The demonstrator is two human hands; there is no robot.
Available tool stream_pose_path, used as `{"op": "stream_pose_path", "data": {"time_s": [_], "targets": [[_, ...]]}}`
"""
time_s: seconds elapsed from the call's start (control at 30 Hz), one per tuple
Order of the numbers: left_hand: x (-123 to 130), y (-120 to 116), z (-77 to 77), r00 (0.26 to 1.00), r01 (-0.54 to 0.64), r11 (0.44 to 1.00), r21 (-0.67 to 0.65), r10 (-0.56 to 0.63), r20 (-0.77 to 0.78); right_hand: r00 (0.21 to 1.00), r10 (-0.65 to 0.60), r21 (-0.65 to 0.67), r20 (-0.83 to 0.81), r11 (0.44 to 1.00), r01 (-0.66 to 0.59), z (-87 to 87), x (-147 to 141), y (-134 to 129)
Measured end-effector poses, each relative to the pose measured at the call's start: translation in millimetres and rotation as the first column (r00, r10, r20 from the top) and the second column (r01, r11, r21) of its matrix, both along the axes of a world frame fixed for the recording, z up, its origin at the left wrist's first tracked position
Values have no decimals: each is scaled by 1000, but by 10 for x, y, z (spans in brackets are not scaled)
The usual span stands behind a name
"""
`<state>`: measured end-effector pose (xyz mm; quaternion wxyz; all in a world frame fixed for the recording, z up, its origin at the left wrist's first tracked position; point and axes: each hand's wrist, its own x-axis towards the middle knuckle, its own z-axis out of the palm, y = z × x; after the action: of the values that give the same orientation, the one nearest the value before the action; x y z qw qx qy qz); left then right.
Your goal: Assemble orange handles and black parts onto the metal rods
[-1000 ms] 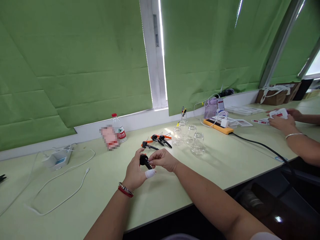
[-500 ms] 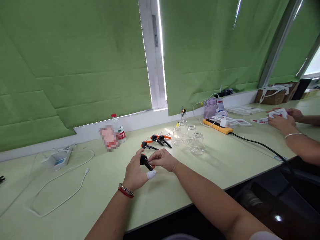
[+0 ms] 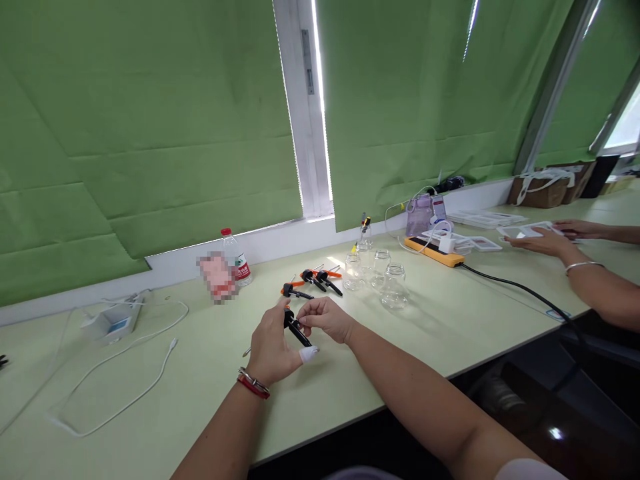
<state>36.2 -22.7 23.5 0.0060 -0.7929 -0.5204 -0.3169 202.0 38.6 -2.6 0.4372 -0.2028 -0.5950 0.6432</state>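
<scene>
My left hand (image 3: 274, 343) wraps round a black tool (image 3: 300, 333) with a bit of orange showing at its top. A thin metal rod tip sticks out to the left, behind that hand. White wrapping covers the left thumb tip. With bent fingertips pinched together, my right hand (image 3: 327, 320) touches a small part on the tool's side; the fingers hide what they grip. Just beyond the hands lie several similar black-and-orange tools (image 3: 320, 280) with metal rods. Several clear glass jars (image 3: 395, 287) stand to their right, and the rear one holds slim tools with yellow parts.
A water bottle (image 3: 243, 263) with a red cap stands behind a blurred pink thing (image 3: 219, 277). White cables (image 3: 125, 407) lie at left. An orange power strip (image 3: 434, 251) with a black cord lies at right. A co-worker's hands (image 3: 550, 237) hold a clear-and-white tray there.
The black tool has tilted in my left hand, and its rod tip now shows on the left. My right fingertips stay at its side. The co-worker's hands moved left with different items.
</scene>
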Motion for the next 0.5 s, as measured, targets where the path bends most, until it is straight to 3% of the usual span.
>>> {"op": "stream_pose_path", "data": {"time_s": [0.3, 0.5], "targets": [[12, -12, 14, 999, 3, 1000, -15, -4, -42, 999, -21, -4, 41, 1000, 22, 7, 1, -2], [27, -18, 20, 998, -10, 999, -38, 7, -62, 998, 28, -42, 60, 999, -25, -31, -5, 14]]}}
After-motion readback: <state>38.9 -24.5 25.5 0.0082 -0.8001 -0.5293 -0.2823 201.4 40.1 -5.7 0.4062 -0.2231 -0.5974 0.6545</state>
